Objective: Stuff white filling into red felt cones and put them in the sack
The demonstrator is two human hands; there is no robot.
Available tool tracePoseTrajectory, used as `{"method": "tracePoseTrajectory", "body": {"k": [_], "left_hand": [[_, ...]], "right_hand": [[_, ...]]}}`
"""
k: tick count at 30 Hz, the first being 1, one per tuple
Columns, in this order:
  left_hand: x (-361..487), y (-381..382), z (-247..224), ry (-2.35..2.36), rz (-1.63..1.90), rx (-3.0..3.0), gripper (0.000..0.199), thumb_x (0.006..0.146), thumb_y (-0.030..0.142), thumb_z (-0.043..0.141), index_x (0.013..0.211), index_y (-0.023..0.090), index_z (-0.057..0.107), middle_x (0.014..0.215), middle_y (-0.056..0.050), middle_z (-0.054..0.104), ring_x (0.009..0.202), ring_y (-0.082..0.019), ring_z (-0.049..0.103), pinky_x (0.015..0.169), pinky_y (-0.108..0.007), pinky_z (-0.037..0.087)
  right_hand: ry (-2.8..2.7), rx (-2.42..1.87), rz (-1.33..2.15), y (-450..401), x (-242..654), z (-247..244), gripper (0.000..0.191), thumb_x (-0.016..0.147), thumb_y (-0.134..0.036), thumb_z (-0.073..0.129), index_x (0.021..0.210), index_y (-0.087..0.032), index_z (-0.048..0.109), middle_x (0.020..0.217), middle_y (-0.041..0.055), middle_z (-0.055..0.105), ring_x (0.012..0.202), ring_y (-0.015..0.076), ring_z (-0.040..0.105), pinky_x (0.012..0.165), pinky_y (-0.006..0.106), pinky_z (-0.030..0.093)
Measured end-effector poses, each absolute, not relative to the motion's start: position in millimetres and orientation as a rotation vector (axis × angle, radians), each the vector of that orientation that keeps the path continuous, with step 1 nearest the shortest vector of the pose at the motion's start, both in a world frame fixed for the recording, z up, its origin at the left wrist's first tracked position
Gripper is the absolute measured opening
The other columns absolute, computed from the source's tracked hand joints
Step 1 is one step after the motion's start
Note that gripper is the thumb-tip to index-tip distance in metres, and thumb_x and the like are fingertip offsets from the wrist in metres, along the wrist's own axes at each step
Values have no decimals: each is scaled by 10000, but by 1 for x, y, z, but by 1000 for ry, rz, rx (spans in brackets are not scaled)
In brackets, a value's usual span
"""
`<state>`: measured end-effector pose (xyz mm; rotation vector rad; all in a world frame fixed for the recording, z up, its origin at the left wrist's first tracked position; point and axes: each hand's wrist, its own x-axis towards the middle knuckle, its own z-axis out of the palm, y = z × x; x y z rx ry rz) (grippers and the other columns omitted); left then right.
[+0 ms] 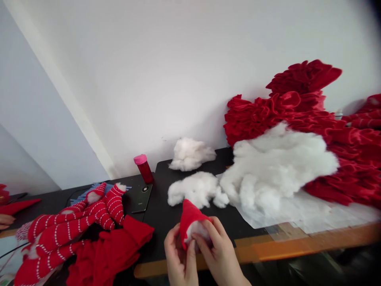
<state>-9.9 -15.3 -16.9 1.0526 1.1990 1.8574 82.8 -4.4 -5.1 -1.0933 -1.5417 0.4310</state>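
Note:
Between both hands, near the table's front edge, is a red cone-shaped felt hat point(190, 217) with its tip pointing up and away. White stuffing point(199, 231) fills its open end, which faces me. My left hand point(181, 254) wraps round the hat's left side, thumb at the rim. On the right, my right hand point(218, 248) grips the rim, its thumb pressed on the stuffing. Just beyond the hat's tip lies a small heap of white stuffing point(193, 188) on the black table point(162, 216).
A large stuffing pile point(276, 167) lies on plastic sheeting point(253, 214) at right, before stacked red fabric pieces point(274, 113). More stuffing point(192, 154) sits by the wall. Leftward are a pink-lidded red bottle point(144, 169), a phone point(142, 198), striped pieces point(65, 230), red cloths point(110, 254) and another person's hand point(6, 221).

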Motion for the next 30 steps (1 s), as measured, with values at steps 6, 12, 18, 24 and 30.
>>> {"method": "tracePoseTrajectory", "body": {"k": [6,12,18,24,30], "left_hand": [[-7,-11,-28,1301,1934,1114,257,761,279,624,1000,193,589,993,-84,655,894,-202,635,806,-305,503],[-15,-7,-18,1356,1919,1088,156,646,200,663,797,196,627,874,-49,671,788,-194,644,698,-282,537],[-31,0,-15,1376,1755,1028,200,587,215,694,772,180,628,843,-54,691,776,-217,659,700,-308,544],[-30,-5,-7,1366,1649,1056,208,636,206,651,840,166,642,830,-54,695,783,-214,647,711,-306,522],[-18,-14,6,1243,1744,991,233,691,297,646,892,182,616,851,-46,688,781,-197,650,685,-275,514]], "right_hand": [[-1655,-1074,381,-7,85,0,177,862,-133,431,935,-195,580,862,60,537,689,167,605,612,264,541],[-1679,-1202,8,10,92,-3,198,880,-138,366,839,-148,560,818,92,531,543,170,578,471,281,506],[-1639,-1209,-1,20,100,-1,167,883,-156,422,785,-173,555,883,80,500,668,174,595,571,293,547],[-1753,-994,198,4,94,6,244,854,-111,496,1062,-216,571,1335,127,301,1145,258,501,896,377,522],[-1755,-959,261,2,86,3,224,901,-93,416,944,-190,613,1348,127,364,1186,243,490,956,340,481]]}}
